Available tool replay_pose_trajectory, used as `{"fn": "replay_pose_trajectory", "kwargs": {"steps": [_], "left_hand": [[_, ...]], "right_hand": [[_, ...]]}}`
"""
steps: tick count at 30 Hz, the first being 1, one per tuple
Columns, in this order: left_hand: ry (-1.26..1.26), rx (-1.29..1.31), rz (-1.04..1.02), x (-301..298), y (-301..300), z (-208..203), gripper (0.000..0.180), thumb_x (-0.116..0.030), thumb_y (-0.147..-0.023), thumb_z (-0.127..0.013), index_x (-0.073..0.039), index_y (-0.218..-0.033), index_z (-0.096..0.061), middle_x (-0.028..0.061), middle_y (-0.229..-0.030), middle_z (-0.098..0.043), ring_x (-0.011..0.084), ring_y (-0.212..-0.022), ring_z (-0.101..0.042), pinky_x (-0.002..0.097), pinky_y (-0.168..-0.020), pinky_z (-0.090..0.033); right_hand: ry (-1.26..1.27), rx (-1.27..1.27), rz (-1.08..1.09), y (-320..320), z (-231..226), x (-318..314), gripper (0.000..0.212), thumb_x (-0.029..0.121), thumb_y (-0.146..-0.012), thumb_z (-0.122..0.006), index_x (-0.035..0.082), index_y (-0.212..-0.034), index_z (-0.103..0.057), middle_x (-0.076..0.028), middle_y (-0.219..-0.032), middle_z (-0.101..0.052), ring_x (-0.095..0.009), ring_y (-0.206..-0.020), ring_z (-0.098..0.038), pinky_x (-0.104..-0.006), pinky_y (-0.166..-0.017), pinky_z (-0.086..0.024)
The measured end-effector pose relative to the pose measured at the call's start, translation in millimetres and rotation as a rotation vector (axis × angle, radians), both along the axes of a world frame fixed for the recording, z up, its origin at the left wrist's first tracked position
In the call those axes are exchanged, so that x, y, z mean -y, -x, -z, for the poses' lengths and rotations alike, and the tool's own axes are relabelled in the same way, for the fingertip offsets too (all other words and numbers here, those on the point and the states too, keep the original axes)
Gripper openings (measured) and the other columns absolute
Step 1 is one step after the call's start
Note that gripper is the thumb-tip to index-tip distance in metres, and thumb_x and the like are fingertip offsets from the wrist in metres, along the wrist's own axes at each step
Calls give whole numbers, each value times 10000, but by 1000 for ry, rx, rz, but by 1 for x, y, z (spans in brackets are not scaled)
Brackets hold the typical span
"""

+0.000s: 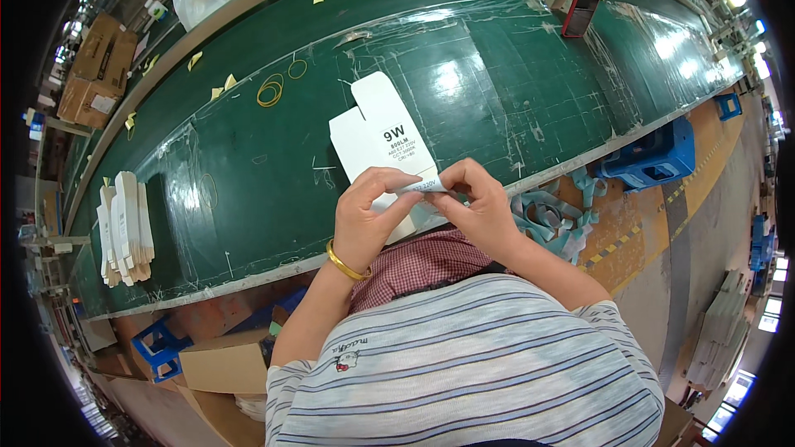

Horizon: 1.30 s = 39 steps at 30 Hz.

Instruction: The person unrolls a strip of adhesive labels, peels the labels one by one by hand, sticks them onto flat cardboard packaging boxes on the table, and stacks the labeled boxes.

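While the left hand [364, 203] and right hand [480, 203] pinch 1 label [428, 185] over the near end of a white carton [364, 145] at 12 o'clock, uneven tension between the fingertips could crease the label. On the scuffed green bench [497, 74], bands [270, 91] lie at 10 o'clock and a carton stack [124, 228] at 9; at 3, a blue stool [654, 157] stands on the floor [642, 298].
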<state>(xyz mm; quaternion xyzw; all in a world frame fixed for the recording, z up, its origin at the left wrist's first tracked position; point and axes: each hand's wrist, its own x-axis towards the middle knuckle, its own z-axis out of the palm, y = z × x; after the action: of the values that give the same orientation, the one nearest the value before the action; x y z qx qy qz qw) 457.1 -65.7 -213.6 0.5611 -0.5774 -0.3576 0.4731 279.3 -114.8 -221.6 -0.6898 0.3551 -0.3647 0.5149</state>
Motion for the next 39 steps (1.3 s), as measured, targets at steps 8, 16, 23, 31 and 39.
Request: {"fn": "replay_pose_trajectory", "kwargs": {"steps": [8, 16, 23, 31, 39], "left_hand": [[0, -105, -78, 2, 6, 9, 177, -15, -783, -691, -33, -959, -702, 59, -934, -646, 127, -829, -592, 239, -738, -473], [-56, -126, -85, 1, 8, 9, 207, 9, -811, -669, -17, -1017, -682, 52, -974, -632, 100, -845, -577, 219, -728, -470], [-327, -526, -134, 6, 5, 5, 165, -65, -830, -677, -27, -990, -688, 11, -913, -635, 50, -737, -551, 194, -648, -454], [-287, -337, -101, 5, 5, 13, 123, -70, -828, -673, -24, -942, -688, 4, -915, -635, 36, -700, -536, 183, -627, -438], [150, 518, 72, 9, -3, 11, 316, -130, -760, -697, -113, -1072, -653, 106, -1176, -582, 304, -1163, -506, 443, -1000, -367]], "right_hand": [[-143, -100, -130, 4, -4, 13, 175, 61, -868, -616, -2, -1030, -629, -1, -809, -531, -59, -687, -458, -215, -591, -397], [-219, -175, -44, -1, -6, 10, 160, 148, -873, -644, -5, -918, -629, -5, -774, -523, -64, -682, -444, -242, -575, -380], [-36, -97, 2, -2, 6, 8, 184, 167, -856, -666, -3, -878, -601, -26, -756, -527, -96, -693, -455, -258, -605, -389], [-21, -255, -28, -1, 5, 12, 150, 140, -869, -638, -3, -904, -607, -28, -763, -552, -100, -690, -483, -255, -613, -407], [-543, 128, 124, 39, 6, 35, 171, 136, -910, -599, 4, -1016, -624, -17, -870, -639, -59, -748, -569, -223, -653, -478]]}}
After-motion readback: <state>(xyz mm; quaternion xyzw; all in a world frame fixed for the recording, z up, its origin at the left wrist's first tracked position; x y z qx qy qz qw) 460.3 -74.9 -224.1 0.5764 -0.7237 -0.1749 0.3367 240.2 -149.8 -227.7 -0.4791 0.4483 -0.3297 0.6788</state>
